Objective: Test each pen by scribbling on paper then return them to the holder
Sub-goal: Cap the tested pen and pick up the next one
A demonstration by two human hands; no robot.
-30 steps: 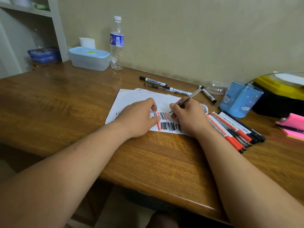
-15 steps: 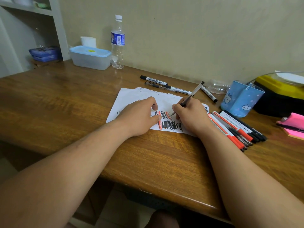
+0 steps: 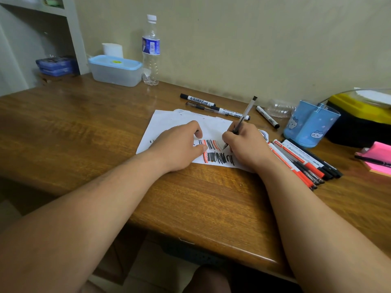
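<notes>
My right hand [image 3: 247,148] grips a clear-barrelled pen [image 3: 245,115] with its tip down on the white paper [image 3: 169,125], among red and black scribbles. My left hand [image 3: 179,144] rests on the paper with fingers curled, holding the sheet down. A row of red and black pens [image 3: 302,163] lies on the table right of my right hand. Beyond them stands the light blue pen holder [image 3: 310,125]. Three whiteboard markers [image 3: 230,112] and a dark pen lie behind the paper.
The wooden table [image 3: 84,127] carries a water bottle [image 3: 150,51] and a lidded plastic box [image 3: 115,69] at the back left. A yellow and black case [image 3: 359,117] and pink sticky notes [image 3: 378,157] sit at the right. A crushed bottle [image 3: 279,107] lies by the wall.
My right hand has tilted the pen more upright and shifted its tip a little across the scribbles. The left hand stays on the paper.
</notes>
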